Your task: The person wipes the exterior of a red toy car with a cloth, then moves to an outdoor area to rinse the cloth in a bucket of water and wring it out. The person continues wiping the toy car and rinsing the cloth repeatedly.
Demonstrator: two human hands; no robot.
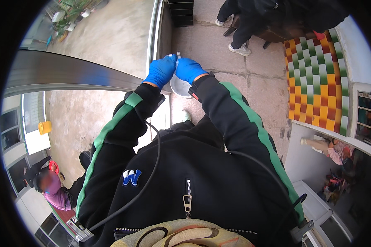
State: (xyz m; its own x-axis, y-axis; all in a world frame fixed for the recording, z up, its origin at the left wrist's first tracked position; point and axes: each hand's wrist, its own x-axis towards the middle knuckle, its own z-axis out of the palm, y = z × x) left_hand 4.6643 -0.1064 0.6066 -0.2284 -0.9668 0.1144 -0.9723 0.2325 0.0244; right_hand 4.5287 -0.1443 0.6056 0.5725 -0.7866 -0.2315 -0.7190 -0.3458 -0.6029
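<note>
Both of my hands wear blue gloves and meet in front of me, above a pale round basin (pixel 180 87) on the floor. My left hand (pixel 160 71) is closed around a whitish, crumpled piece of material, probably a cloth (pixel 178 56). Right beside it, my right hand (pixel 188 69) grips the same piece, with the knuckles nearly touching. Only a small end of the material shows above the fists; the rest is hidden in the gloves. My forearms cover part of the basin's near and right rim.
A metal-framed glass door panel (pixel 80 72) stands close on my left. At the upper right, a person in dark clothes (pixel 256 21) is by a wooden chair (pixel 275 32). Multicoloured tiles (pixel 315 83) cover a surface at right. Another person (pixel 54 188) appears at lower left.
</note>
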